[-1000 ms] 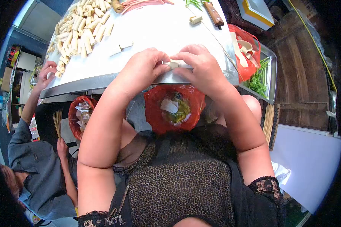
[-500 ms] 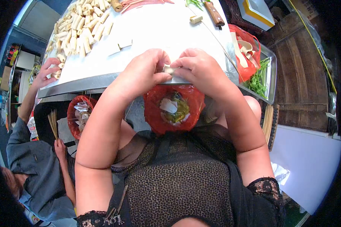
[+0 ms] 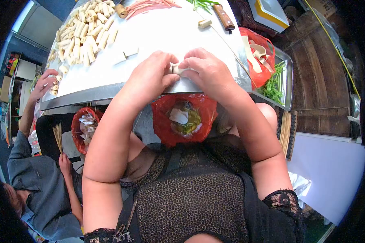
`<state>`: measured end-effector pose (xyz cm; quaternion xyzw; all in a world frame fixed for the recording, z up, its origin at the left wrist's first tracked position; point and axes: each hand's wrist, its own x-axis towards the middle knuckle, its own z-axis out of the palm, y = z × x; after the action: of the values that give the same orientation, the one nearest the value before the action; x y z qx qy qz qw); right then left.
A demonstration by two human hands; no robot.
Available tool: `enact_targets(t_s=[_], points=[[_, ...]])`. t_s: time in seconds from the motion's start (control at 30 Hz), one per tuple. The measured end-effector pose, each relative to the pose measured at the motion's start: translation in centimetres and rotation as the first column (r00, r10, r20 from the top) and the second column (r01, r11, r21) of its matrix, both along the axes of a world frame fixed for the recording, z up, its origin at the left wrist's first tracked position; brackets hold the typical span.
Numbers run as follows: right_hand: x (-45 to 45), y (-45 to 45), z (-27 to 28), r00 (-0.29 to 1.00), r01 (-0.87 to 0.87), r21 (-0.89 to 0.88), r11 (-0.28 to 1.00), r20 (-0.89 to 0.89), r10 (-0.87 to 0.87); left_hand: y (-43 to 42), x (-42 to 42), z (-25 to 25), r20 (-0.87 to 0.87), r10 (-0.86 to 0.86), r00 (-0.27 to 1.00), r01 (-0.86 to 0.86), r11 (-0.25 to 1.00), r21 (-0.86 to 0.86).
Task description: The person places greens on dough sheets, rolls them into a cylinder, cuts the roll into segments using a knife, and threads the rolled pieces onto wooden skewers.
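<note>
Near the front edge of the white table, both my hands close on a small pale tofu-skin roll point(image 3: 176, 69). My left hand point(image 3: 158, 72) pinches its left end between thumb and fingers. Over its right part, the fingers of my right hand point(image 3: 205, 69) are curled and hide much of it. Left of my hands lie two small pale sheet pieces point(image 3: 129, 52). A large pile of similar rolls point(image 3: 85, 34) covers the table's far left. Beyond my right hand, a single roll point(image 3: 204, 24) lies by a thin skewer point(image 3: 231, 50).
Pink strips point(image 3: 150, 7), greens point(image 3: 202, 4) and a wooden-handled knife point(image 3: 224, 17) lie at the back. A red bag point(image 3: 267, 73) and a metal tray point(image 3: 288, 87) stand right. Below is a red-lined bin point(image 3: 160, 125). A co-worker's hand point(image 3: 44, 83) touches rolls; their other hand holds skewers point(image 3: 58, 137).
My fingers have shifted slightly around the roll, with the right hand a little further over it. The co-worker's hand has moved slightly at the rolls. The whole view has shifted a little.
</note>
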<state>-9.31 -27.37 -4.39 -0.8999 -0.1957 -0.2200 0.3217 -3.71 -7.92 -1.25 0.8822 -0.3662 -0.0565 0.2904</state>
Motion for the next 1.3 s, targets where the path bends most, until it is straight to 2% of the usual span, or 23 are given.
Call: enact_targets(t_s=[0.03,0.17,0.23,0.37,0.43,0.47,0.53,0.57,0.63,0.67,0.73,0.77,0.83,0.87,0.93,0.97,1.07,1.17,1.23,1.3], points=[[0.1,0.0,-0.1,1.000,0.006,-0.010,1.000,-0.003,-0.006,-0.1,-0.2,0.2,-0.090,0.048,0.995,-0.053,0.997,-0.054],[0.4,0.3,0.1,0.999,0.030,-0.037,0.999,-0.013,-0.030,-0.1,0.3,0.0,-0.110,0.061,0.992,-0.063,0.998,-0.019],[0.6,0.5,0.0,0.991,0.096,-0.014,0.995,0.099,-0.094,-0.1,0.9,-0.9,0.023,0.011,1.000,-0.011,1.000,-0.012],[0.3,0.8,0.6,0.994,0.103,0.034,0.994,0.029,-0.104,-0.2,1.1,-1.3,0.060,0.004,0.998,-0.004,1.000,0.000],[0.2,0.1,0.5,0.993,0.041,0.008,0.999,-0.114,-0.039,-0.1,0.6,-0.8,-0.039,-0.010,0.999,0.010,1.000,-0.021],[-0.1,-0.3,0.7,0.993,0.040,0.006,0.999,-0.114,-0.039,-0.1,0.2,-0.2,-0.039,-0.010,0.999,0.009,1.000,-0.022],[-0.7,-1.0,1.5,0.965,-0.081,-0.015,0.997,-0.252,0.075,-0.1,-0.6,1.1,-0.327,-0.005,0.945,0.031,0.997,0.074],[-0.8,-0.9,1.5,0.965,-0.078,-0.015,0.997,-0.251,0.072,0.1,-0.7,0.8,-0.327,-0.008,0.945,0.034,0.997,0.074],[-0.7,-0.7,1.6,0.976,-0.036,0.001,0.999,-0.217,0.036,0.3,-0.7,0.1,-0.175,0.003,0.985,-0.013,0.998,-0.056],[-0.7,-0.6,1.5,0.975,-0.034,0.002,0.999,-0.218,0.033,0.2,-0.7,0.1,-0.176,0.001,0.984,-0.011,0.998,-0.056],[-0.4,-0.6,1.7,0.979,-0.024,-0.025,0.999,-0.205,0.019,-0.2,-0.4,0.8,-0.322,0.047,0.946,-0.059,0.998,-0.029],[-0.3,-0.5,1.5,0.980,-0.026,-0.026,0.999,-0.199,0.020,-0.2,-0.3,0.5,-0.316,0.048,0.947,-0.060,0.998,-0.030],[-0.3,-0.4,0.8,0.991,0.073,0.011,0.997,-0.117,-0.071,-0.2,-0.1,-0.3,-0.124,-0.006,0.992,0.001,0.999,-0.044],[-0.2,-0.5,1.0,0.991,0.074,0.009,0.997,-0.110,-0.073,-0.2,0.0,-0.4,-0.117,-0.008,0.993,0.002,0.999,-0.047],[-0.1,-0.9,1.3,0.995,0.100,0.106,0.989,-0.028,-0.097,-0.5,-0.1,-0.2,0.023,0.018,1.000,-0.019,0.999,0.039],[0.0,-0.9,1.3,0.995,0.100,0.102,0.990,-0.022,-0.098,-0.6,-0.1,0.0,0.029,0.017,0.999,-0.018,0.999,0.035],[0.6,-0.7,1.0,0.999,-0.040,0.013,0.999,-0.010,0.041,-0.9,-0.1,0.4,-0.032,0.054,0.998,-0.051,0.994,0.093],[1.1,-0.6,0.6,1.000,0.004,0.038,0.999,-0.009,-0.003,-0.7,0.2,-0.5,0.051,0.061,0.997,-0.061,0.998,-0.007],[1.3,-0.4,0.4,0.999,0.033,0.049,0.998,0.005,-0.034,-0.6,0.4,-0.5,-0.017,0.088,0.996,-0.089,0.985,-0.148],[1.8,0.0,-0.1,0.998,0.057,0.058,0.997,0.019,-0.058,-0.7,1.1,-1.1,0.014,0.081,0.997,-0.079,0.992,-0.099]])
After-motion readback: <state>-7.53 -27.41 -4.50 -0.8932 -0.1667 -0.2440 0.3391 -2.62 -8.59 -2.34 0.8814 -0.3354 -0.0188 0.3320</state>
